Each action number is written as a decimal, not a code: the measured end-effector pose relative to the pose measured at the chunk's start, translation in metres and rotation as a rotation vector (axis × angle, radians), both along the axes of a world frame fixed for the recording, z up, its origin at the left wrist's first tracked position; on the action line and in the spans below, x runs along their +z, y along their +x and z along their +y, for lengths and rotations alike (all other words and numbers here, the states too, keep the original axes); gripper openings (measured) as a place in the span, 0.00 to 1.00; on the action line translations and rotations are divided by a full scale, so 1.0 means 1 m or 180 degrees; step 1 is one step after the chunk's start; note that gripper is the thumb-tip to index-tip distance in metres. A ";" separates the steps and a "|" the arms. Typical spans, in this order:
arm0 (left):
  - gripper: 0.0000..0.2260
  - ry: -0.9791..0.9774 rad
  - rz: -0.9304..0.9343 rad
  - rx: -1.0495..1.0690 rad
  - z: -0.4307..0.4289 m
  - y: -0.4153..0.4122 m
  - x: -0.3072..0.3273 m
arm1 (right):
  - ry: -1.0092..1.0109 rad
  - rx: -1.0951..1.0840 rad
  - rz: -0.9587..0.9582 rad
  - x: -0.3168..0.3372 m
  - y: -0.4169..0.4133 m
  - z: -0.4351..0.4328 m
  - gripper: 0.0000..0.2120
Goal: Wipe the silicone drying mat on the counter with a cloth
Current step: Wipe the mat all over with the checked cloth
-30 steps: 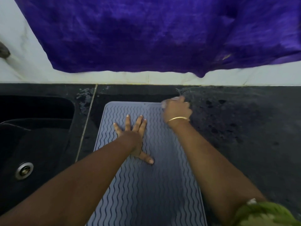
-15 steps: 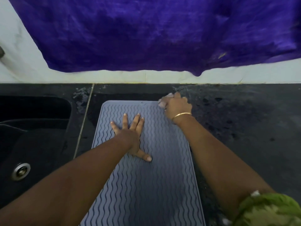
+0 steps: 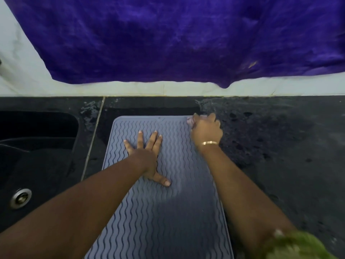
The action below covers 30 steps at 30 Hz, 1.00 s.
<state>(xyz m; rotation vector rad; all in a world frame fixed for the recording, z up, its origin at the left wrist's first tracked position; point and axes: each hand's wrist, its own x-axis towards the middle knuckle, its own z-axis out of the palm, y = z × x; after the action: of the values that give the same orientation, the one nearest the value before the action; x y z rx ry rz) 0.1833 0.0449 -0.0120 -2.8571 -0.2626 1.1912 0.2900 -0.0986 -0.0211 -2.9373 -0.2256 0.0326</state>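
Note:
A grey-blue silicone drying mat (image 3: pixel 164 212) with wavy ridges lies lengthwise on the black counter, running from the near edge toward the wall. My left hand (image 3: pixel 147 156) rests flat on the mat's middle with fingers spread, pressing it down. My right hand (image 3: pixel 206 130) is closed at the mat's far right corner, gripping a small pale cloth (image 3: pixel 190 120); only a bit of the cloth shows at the fingers. A gold bangle sits on that wrist.
A black sink (image 3: pixel 37 156) with a metal drain (image 3: pixel 20 198) lies left of the mat. The black counter (image 3: pixel 280 156) to the right is wet and speckled. A purple fabric (image 3: pixel 177 38) hangs over the white wall behind.
My right hand with the cloth has slid from the mat's far edge outward to its far right corner. My left hand stays flat on the mat.

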 end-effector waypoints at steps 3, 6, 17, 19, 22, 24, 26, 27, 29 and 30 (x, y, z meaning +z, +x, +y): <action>0.66 0.0012 -0.0021 -0.0005 0.001 -0.001 0.000 | -0.0153 -0.0185 0.0307 0.007 0.034 0.011 0.22; 0.66 0.0015 0.0012 0.0013 -0.001 -0.001 0.002 | -0.0169 -0.0133 0.0493 0.014 0.012 0.004 0.22; 0.67 0.0006 0.0092 0.0070 -0.001 0.001 0.003 | -0.0137 -0.0156 0.0323 0.008 -0.013 -0.012 0.19; 0.67 -0.0005 0.0101 0.0083 -0.002 0.002 0.003 | -0.0105 -0.0125 0.0343 0.010 0.017 -0.003 0.20; 0.67 0.0020 0.0085 0.0093 -0.002 0.003 0.003 | -0.0154 -0.0036 0.0406 0.013 0.029 0.004 0.21; 0.66 0.0021 0.0070 0.0101 -0.002 0.002 0.002 | -0.0066 0.0080 0.0319 0.012 0.010 0.001 0.19; 0.66 0.0035 0.0035 0.0099 -0.002 0.002 0.000 | -0.0029 0.0166 0.0226 0.009 -0.027 -0.010 0.17; 0.66 0.0054 0.0013 0.0091 -0.003 0.002 0.000 | -0.0071 0.0191 0.0224 0.008 -0.051 -0.017 0.18; 0.66 0.0086 -0.0040 0.0068 -0.004 0.001 -0.001 | -0.0210 0.0217 0.0263 0.007 -0.100 -0.034 0.19; 0.66 0.0096 -0.0065 0.0055 -0.004 0.001 -0.001 | -0.0245 0.0200 0.0301 0.008 -0.120 -0.041 0.20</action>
<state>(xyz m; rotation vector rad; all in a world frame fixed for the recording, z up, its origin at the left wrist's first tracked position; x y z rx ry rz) 0.1842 0.0411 -0.0128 -2.8483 -0.3039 1.1515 0.1703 -0.1397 -0.0134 -2.9945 -0.3088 0.1931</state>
